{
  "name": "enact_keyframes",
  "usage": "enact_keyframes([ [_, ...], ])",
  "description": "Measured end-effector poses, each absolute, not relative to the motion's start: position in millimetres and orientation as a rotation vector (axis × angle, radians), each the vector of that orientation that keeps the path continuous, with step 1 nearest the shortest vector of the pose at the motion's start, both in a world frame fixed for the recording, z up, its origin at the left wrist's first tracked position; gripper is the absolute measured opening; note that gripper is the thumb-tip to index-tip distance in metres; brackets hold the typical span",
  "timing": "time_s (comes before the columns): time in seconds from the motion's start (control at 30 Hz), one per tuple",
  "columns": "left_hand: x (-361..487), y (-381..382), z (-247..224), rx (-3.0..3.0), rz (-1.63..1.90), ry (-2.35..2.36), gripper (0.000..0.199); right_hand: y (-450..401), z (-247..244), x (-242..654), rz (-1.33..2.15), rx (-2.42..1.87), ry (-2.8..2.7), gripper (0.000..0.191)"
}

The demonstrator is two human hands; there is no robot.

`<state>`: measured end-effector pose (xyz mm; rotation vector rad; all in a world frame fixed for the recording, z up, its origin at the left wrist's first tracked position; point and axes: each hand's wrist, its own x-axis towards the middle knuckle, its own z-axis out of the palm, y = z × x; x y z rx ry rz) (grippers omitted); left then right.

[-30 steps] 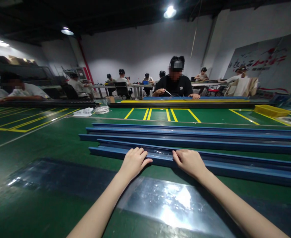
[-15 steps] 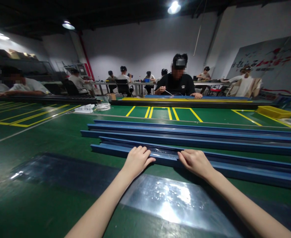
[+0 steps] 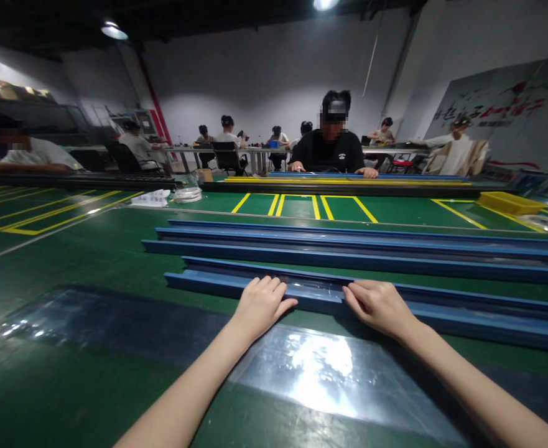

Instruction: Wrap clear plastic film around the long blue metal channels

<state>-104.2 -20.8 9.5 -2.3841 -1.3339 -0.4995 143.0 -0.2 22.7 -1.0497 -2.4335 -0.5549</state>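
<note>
A long blue channel-shaped profile (image 3: 460, 317) lies across the green table in front of me. My left hand (image 3: 263, 306) is closed over its near wall, fingers curled inside the channel and thumb along the front. To the right, my right hand (image 3: 380, 303) grips the same wall with bent fingers; its fingertips are partly hidden. Between the hands, something clear and shiny shows inside the channel. Under my forearms a long clear plastic sleeve (image 3: 175, 326) lies flat, reflecting the lamp light.
More blue profiles (image 3: 264, 249) lie parallel just behind. Farther back are yellow tape outlines, a white coil (image 3: 187, 195), a yellow tray (image 3: 511, 203) and black and yellow bars (image 3: 348, 182). A person in a black shirt (image 3: 334, 152) sits opposite; others sit at tables beyond.
The camera view has shifted slightly. My right hand is a little farther right along the profile, and the gap between my hands is slightly wider. The person opposite has lowered a raised hand.
</note>
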Motion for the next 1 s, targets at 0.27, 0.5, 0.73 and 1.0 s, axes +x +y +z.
enact_keyframes([
  [0.27, -104, -21, 11, -2.384, -0.482, -1.338, 0.029, -4, 18, 138, -0.591, -1.123, -2.357, 0.04],
  [0.5, -104, -23, 13, -2.363, -0.436, -1.416, 0.031, -7, 18, 136, -0.506, -1.266, -2.418, 0.04],
  [0.73, -106, -22, 14, -2.342, -0.45, -1.506, 0.037, -9, 25, 133, -0.359, -1.383, -2.528, 0.039],
  [1.0, -106, -23, 14, -2.324, -0.517, -1.519, 0.039, -10, 25, 133, -0.375, -1.388, -2.532, 0.038],
])
